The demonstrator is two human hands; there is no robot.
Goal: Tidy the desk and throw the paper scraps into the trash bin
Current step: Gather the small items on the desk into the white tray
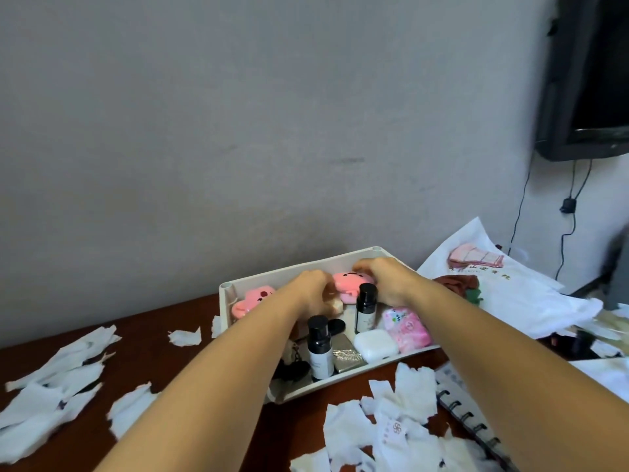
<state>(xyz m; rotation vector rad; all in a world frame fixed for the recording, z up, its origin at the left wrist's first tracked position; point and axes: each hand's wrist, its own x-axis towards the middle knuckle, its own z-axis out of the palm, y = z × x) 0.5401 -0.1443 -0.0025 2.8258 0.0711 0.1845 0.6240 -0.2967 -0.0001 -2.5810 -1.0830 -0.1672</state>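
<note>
Left hand (311, 291) fingertips are blurred; grip state indeterminate. Right hand (381, 277) fingers curl behind the pink toy (347, 284), hidden. Left forearm covers part of the tray (340, 258) interior. Monitor (589, 80) and notebook (476, 424) are cut off by the frame edge.

Both hands, the left hand (311, 291) and the right hand (381, 277), hold a pink toy (350, 284) between them inside the white tray (296, 267), with paper scraps (391, 420) nearer the person
</note>
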